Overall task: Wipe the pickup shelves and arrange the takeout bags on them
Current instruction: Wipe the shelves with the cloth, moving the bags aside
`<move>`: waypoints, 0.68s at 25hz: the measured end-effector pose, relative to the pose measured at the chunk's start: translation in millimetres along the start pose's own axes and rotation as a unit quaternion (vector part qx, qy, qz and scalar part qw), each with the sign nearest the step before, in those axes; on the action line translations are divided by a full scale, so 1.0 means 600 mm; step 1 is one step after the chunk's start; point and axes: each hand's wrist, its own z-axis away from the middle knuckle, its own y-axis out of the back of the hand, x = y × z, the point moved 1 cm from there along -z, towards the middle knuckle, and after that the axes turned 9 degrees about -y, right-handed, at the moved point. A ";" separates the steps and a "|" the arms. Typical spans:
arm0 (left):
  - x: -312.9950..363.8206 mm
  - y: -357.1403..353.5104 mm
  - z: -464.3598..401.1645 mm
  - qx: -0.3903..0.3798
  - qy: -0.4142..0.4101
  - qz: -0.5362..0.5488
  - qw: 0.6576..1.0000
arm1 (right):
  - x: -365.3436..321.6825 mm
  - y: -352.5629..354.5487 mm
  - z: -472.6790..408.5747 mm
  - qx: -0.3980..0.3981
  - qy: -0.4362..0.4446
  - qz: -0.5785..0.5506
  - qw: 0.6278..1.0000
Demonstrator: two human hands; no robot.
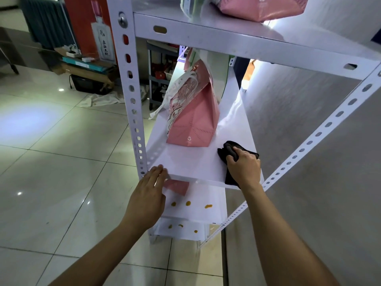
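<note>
A: How much room is there on the white shelf rack [132,83]?

B: The middle shelf [191,164] is bare across its front half, right out to the front edge. A pink takeout bag [193,118] stands upright further back, towards the left side.

A: And the hands?

B: The right hand [243,168] presses down, fingers closed on a black cloth [227,150] near the shelf's front right corner. The left hand [147,195] lies flat and open, fingertips touching the front left edge.

A: Anything lower down?

B: Yellowish spots [188,203] mark the lower shelf [206,213]; possibly food stains, too blurred to tell.
</note>
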 end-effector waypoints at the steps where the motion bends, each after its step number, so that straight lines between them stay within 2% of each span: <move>1: 0.001 -0.002 0.000 0.000 0.004 0.000 1.000 | 0.003 -0.003 0.000 -0.016 0.011 0.016 1.000; 4: 0.004 -0.010 0.003 -0.003 0.018 -0.001 1.000 | 0.004 -0.022 0.034 -0.059 0.021 0.011 0.998; 8: 0.005 -0.013 0.005 -0.005 0.028 0.015 0.999 | 0.007 -0.059 0.121 0.024 0.071 -0.048 0.996; 12: -0.006 -0.012 0.000 -0.032 0.012 0.005 0.999 | -0.010 -0.027 0.078 -0.026 0.051 -0.075 0.996; 17: -0.013 -0.001 0.003 -0.043 -0.014 0.013 0.999 | -0.068 -0.062 0.165 0.001 0.177 -0.093 0.980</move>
